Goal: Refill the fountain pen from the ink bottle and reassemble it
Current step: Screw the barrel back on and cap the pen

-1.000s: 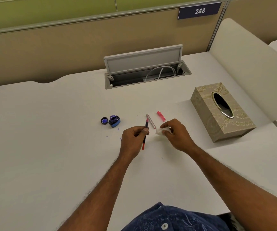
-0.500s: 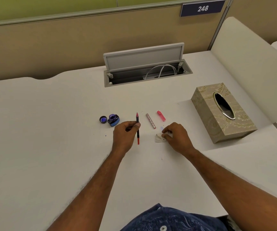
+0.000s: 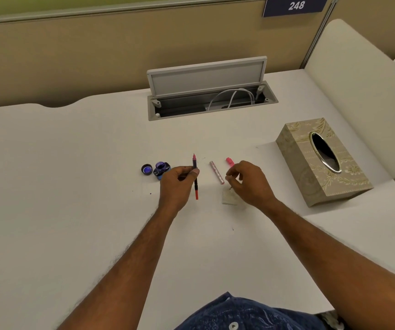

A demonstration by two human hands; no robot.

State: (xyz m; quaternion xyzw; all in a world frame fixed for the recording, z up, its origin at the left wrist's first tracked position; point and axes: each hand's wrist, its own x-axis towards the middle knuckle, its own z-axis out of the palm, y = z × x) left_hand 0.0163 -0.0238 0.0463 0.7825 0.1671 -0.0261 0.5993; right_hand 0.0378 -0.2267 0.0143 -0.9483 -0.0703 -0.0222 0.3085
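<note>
My left hand grips the pen's inner section, a thin dark and red stick with its nib pointing away from me. Just left of that hand stand the open ink bottle and its loose cap, both stained blue. The pink pen barrel lies on the desk between my hands, and the pink pen cap lies behind my right fingers. My right hand hovers with loosely curled fingers and holds nothing. A crumpled white tissue lies on the desk under it.
A patterned tissue box stands to the right. An open cable tray with white cables sits in the white desk behind the pen parts. A low partition wall runs along the back. A few ink spots mark the desk near the bottle.
My left hand turned the pen section upright and moved it left, towards the ink bottle. My right hand let go of the tissue, which now lies on the desk, and lifted off it.
</note>
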